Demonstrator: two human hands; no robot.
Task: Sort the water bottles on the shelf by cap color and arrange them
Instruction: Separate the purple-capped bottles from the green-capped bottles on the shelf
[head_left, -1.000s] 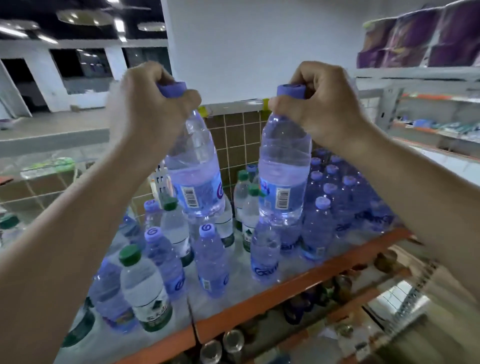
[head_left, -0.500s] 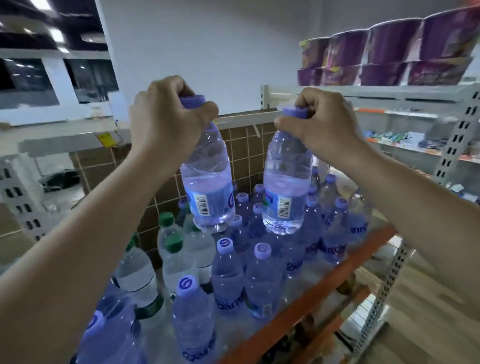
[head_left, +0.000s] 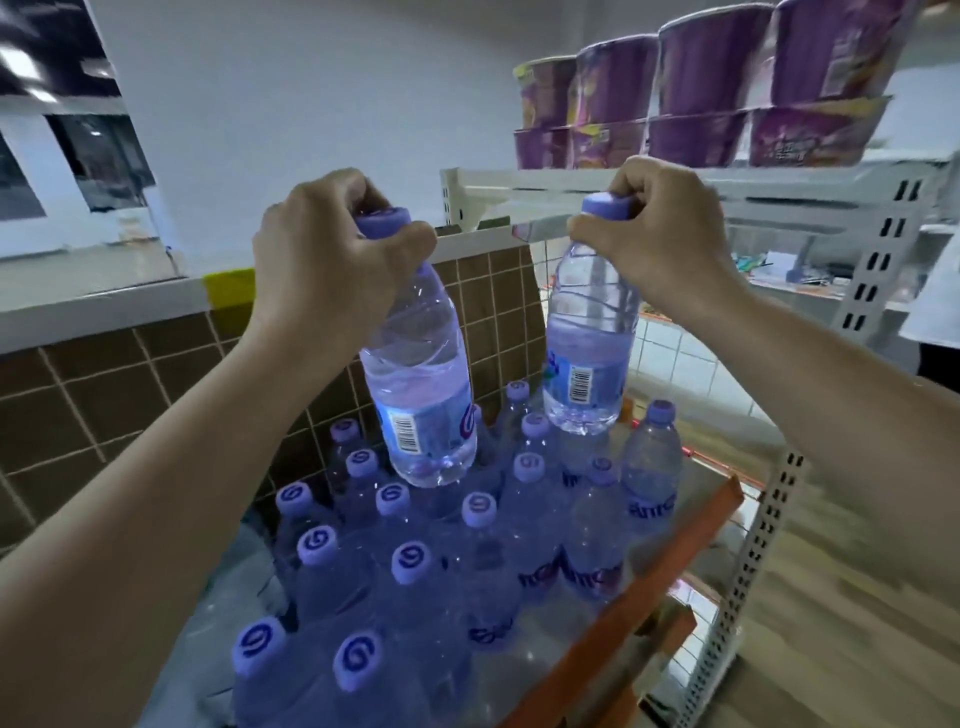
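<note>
Two purple-capped bottles are pinched by the neck, one (head_left: 418, 395) in the left hand (head_left: 332, 260), one (head_left: 589, 353) in the right hand (head_left: 660, 244), above the standing bottles (head_left: 478, 551) at 6 o'clock; those could be toppled if the hanging bottles are swung.

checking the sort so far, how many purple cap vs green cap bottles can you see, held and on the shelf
held purple-cap bottles: 2
standing purple-cap bottles on shelf: 14
green-cap bottles: 0
total: 16
</note>
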